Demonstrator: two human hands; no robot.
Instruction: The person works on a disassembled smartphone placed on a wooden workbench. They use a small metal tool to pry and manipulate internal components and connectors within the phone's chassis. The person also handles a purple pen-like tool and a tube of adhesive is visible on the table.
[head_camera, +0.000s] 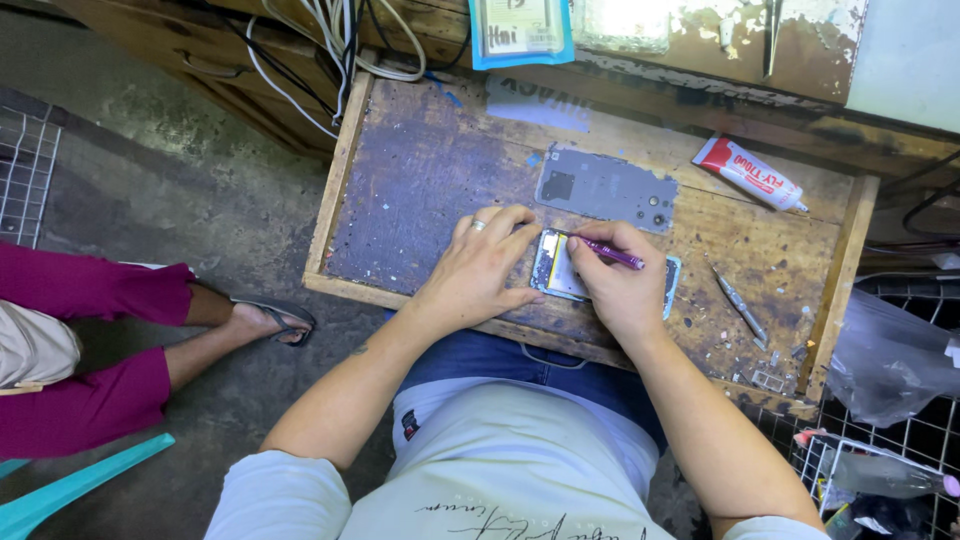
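An opened phone (558, 268) with its insides showing lies on a worn wooden tray (420, 170) in front of me. My left hand (480, 268), a ring on one finger, presses on the phone's left end and holds it flat. My right hand (620, 285) covers the phone's right half and grips a thin purple tool (612, 254), its tip pointing left onto the phone. The phone's grey back cover (606, 187) lies just beyond the hands.
A red and white glue tube (748, 173) lies at the tray's far right, metal tweezers (741, 308) to the right of my hand. Cables (330, 50) hang at the back. Another person's legs and sandalled foot (270, 320) are at left. A wire basket (880, 470) stands at right.
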